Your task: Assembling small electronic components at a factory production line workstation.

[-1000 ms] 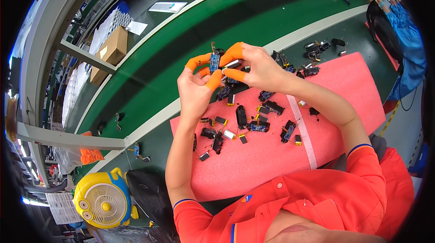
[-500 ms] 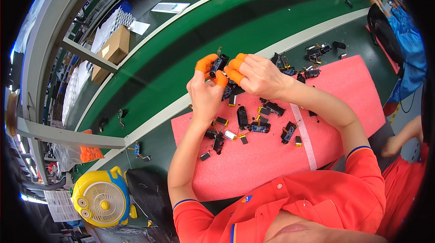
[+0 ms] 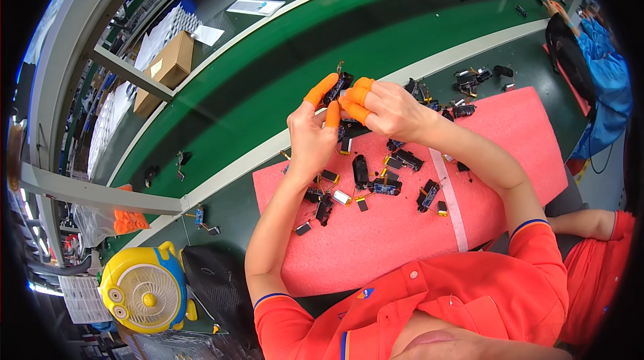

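Note:
Above the far left edge of the pink foam mat [image 3: 376, 252], I hold up a small black electronic module [image 3: 341, 83] with a thin metal-coloured piece sticking up from its top. My left hand [image 3: 312, 128] grips it between orange-covered thumb and finger. Close against its right side is my right hand [image 3: 392, 113], also in orange finger covers, its fingertips pinched together at the module; what they pinch is hidden. Below the hands lie several similar modules on the mat, among them a black one [image 3: 360, 172] and one with a blue board [image 3: 427, 195], with small wired batteries [image 3: 341, 197].
Beyond the mat runs a green conveyor belt [image 3: 268, 91] carrying a few small parts. More modules [image 3: 469, 81] lie at the mat's far right edge. A yellow fan [image 3: 144, 289] and a black mesh bag [image 3: 218, 289] are at left, beside a grey frame post [image 3: 57, 85]. Co-workers are at right.
Both hands have shifted slightly right with the module, which is turned so its blue board shows less. At right, a co-worker's forearm has come further into view.

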{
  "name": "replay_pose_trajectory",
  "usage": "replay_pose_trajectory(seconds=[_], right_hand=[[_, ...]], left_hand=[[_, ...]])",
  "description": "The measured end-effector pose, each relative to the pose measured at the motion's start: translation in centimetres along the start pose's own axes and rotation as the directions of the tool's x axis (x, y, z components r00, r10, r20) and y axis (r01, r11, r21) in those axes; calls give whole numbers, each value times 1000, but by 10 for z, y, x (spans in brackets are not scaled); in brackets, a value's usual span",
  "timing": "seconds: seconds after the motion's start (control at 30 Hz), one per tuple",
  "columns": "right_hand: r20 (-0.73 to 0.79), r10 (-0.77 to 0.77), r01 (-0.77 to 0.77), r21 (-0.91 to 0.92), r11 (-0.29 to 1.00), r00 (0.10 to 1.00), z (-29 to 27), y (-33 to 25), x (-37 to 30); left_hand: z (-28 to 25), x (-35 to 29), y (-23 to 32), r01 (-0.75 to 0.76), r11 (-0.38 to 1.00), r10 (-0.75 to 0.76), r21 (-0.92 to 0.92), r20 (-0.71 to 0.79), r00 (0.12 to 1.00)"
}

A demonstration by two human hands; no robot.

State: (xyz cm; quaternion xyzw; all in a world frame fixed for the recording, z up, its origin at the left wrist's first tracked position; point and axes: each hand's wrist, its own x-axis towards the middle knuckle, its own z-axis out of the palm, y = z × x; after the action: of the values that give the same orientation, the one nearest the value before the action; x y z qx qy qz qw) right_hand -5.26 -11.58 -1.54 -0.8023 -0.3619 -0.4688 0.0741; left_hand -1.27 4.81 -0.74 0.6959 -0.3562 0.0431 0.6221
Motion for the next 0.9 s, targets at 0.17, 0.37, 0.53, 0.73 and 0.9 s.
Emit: replay_pose_trajectory(seconds=[0.17,0.37,0.53,0.73,0.9], right_hand=[[-14,-28,29,78,996,1000,-7,1,3],[-37,54,-50,104,993,998,-7,-1,-2],[-69,92,-80,158,984,993,-1,-5,-3],[-79,168,-152,173,973,983,0,-8,0],[22,444,-428,316,847,896,-6,-4,8]], left_hand=[[-2,-2,1,-29,990,35,-141,43,998],[-9,3,6,2,964,47,-267,177,983],[-7,2,3,-19,984,42,-176,126,991],[-11,1,3,47,988,-20,-146,180,984],[-17,9,-1,235,947,-176,-220,259,950]])
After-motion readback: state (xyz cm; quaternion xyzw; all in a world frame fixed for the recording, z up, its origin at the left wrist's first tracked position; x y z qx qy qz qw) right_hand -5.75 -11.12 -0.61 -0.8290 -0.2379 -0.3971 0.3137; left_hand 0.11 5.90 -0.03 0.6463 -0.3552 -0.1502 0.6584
